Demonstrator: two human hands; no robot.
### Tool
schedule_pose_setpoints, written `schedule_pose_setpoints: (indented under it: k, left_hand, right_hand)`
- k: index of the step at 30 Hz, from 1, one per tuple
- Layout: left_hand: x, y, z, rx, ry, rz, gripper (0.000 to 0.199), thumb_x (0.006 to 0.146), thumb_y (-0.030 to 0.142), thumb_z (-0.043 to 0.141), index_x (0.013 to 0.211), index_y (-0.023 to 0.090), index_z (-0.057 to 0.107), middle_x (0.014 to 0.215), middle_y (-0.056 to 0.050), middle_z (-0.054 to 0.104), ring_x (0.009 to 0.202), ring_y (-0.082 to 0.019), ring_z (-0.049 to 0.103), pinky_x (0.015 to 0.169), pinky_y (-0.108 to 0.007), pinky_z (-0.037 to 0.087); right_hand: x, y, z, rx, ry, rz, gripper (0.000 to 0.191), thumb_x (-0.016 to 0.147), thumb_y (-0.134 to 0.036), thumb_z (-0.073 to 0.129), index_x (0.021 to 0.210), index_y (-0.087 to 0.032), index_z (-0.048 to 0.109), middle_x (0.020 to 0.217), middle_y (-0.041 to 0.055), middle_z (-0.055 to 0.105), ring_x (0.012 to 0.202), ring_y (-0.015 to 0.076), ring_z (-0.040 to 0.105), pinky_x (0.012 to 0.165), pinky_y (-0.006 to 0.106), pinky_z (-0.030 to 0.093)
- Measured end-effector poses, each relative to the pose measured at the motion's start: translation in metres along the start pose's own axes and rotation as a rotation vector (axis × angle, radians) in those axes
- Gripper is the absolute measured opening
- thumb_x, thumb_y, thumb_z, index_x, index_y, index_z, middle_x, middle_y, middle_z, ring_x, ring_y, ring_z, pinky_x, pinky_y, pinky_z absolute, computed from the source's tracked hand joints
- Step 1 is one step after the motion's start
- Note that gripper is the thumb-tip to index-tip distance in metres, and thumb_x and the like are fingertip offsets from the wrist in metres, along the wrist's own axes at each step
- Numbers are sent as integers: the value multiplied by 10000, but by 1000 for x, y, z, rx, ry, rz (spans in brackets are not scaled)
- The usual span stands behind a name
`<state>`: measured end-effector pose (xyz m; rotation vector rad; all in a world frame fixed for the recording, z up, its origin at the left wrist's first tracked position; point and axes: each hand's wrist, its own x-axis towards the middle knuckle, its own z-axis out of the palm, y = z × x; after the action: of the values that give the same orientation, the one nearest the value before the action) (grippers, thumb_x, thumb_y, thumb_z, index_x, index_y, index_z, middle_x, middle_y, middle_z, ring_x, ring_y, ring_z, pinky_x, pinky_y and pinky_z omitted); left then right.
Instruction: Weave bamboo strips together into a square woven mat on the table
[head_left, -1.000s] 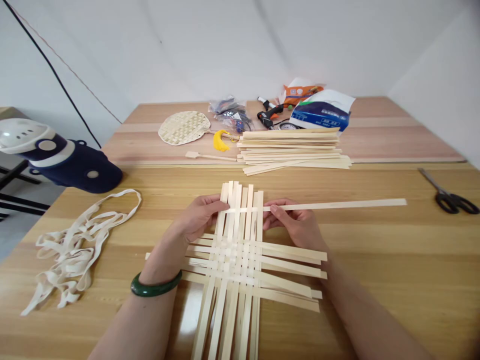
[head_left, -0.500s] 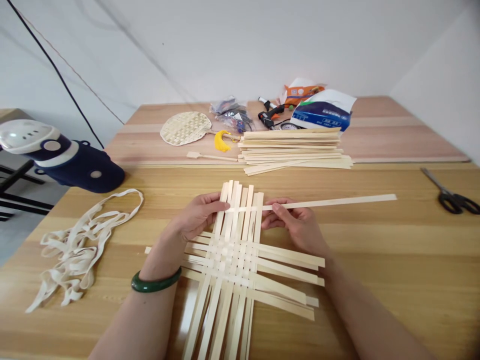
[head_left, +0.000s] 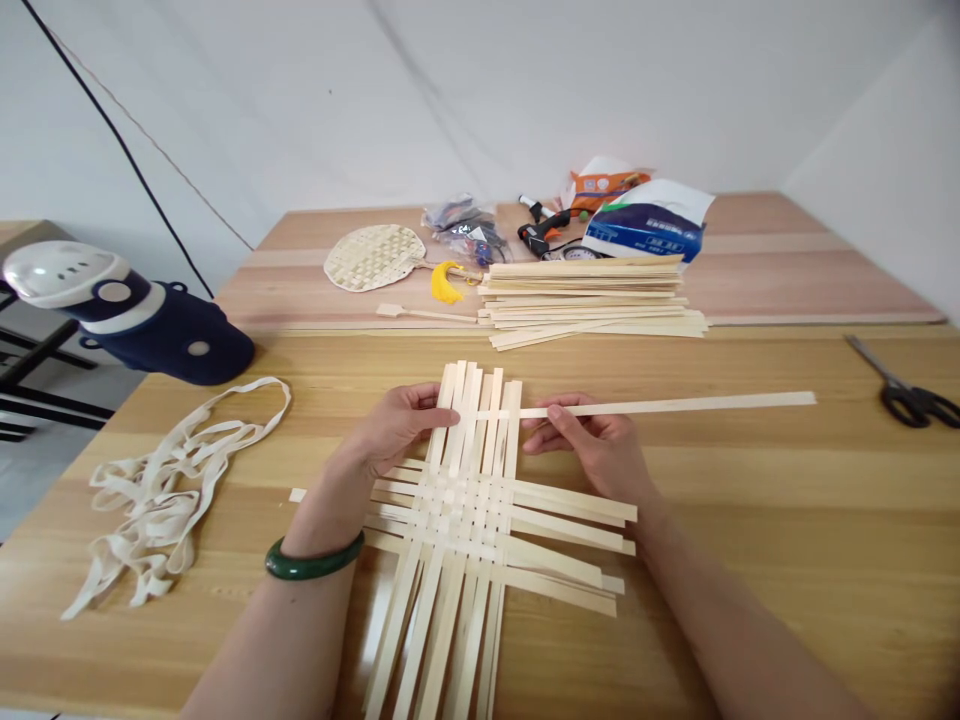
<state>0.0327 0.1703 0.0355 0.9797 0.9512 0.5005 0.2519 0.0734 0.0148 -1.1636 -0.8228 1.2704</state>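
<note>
Pale flat wooden strips interlace into a woven panel (head_left: 465,505) in front of me, their loose ends spreading out on every side. My left hand (head_left: 405,425), with a green bangle on the wrist, pinches the far ends of the lengthwise strips at their left edge, thumb on top. Across these ends runs a single long strip (head_left: 690,406), passing over some and under others. My right hand (head_left: 581,430) grips it between thumb and fingers just right of the panel, and its free end points right. Its left end is hidden near my left thumb.
Behind the panel lie a stack of strips (head_left: 592,295), a woven fan (head_left: 375,257), a yellow tassel (head_left: 446,284), a glue gun (head_left: 541,235) and a blue tissue pack (head_left: 645,230). Scissors (head_left: 904,395) lie right; a cotton ribbon (head_left: 161,490) and navy bottle (head_left: 169,325) left.
The long crosswise strip has slid to the right with my right hand. My left hand keeps its pinch, and the panel's right-hand ends have shifted slightly.
</note>
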Motion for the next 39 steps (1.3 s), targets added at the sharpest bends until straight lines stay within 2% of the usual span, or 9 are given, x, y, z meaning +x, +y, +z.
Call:
schedule_pose_setpoints:
  k: [4, 8, 14, 22, 29, 34, 39]
  left_hand:
    - [1, -1, 3, 118, 141, 40, 321, 597, 153, 835, 903, 147, 738, 808, -21, 733, 705, -141, 662, 675, -254, 530]
    - [5, -5, 2, 221, 186, 90, 285, 622, 185, 823, 889, 142, 732, 803, -25, 725, 711, -144, 654, 659, -244, 502]
    - [4, -5, 4, 181, 170, 76, 320, 614, 215, 832, 908, 152, 723, 832, -33, 732, 720, -161, 664, 677, -271, 518]
    - [5, -6, 5, 88, 151, 90, 338, 592, 184, 830, 903, 154, 701, 849, -29, 729, 735, -155, 668, 673, -258, 529]
    - [0, 0, 9, -32, 106, 25, 314, 627, 179, 805, 925, 147, 710, 792, -17, 717, 675, -135, 649, 650, -251, 533]
    - [-1, 1, 11, -45, 84, 47, 378, 611, 131, 803, 979, 161, 722, 808, 3, 713, 700, -130, 651, 679, -249, 534]
    - [1, -2, 9, -42, 75, 39, 425, 590, 145, 829, 1003, 157, 727, 899, -32, 738, 764, -159, 672, 729, -284, 537]
  right_hand:
    - [-4, 1, 3, -70, -36, -93, 263, 814, -443, 723, 890, -196, 677, 802, 39, 749, 644, 166, 720, 676, 345, 634]
    - [-6, 2, 5, -117, -26, -129, 234, 829, -422, 713, 898, -202, 668, 797, 35, 744, 663, 167, 722, 685, 344, 628]
    - [-8, 5, 4, -155, -6, -189, 248, 851, -419, 688, 990, -213, 676, 823, 35, 744, 696, 170, 722, 711, 356, 624]
    - [-10, 4, 5, -178, -1, -212, 219, 865, -408, 674, 950, -206, 677, 825, 41, 738, 706, 178, 725, 708, 363, 626]
    - [-11, 0, 10, -125, 70, -211, 207, 853, -399, 688, 924, -205, 679, 802, 27, 730, 677, 164, 715, 693, 356, 631]
    - [-11, 3, 11, -127, 93, -190, 201, 860, -391, 682, 941, -207, 674, 818, 31, 748, 678, 161, 722, 687, 338, 632]
    - [-9, 9, 8, -143, 27, -257, 205, 863, -381, 679, 968, -204, 686, 840, 32, 744, 699, 156, 720, 702, 340, 637]
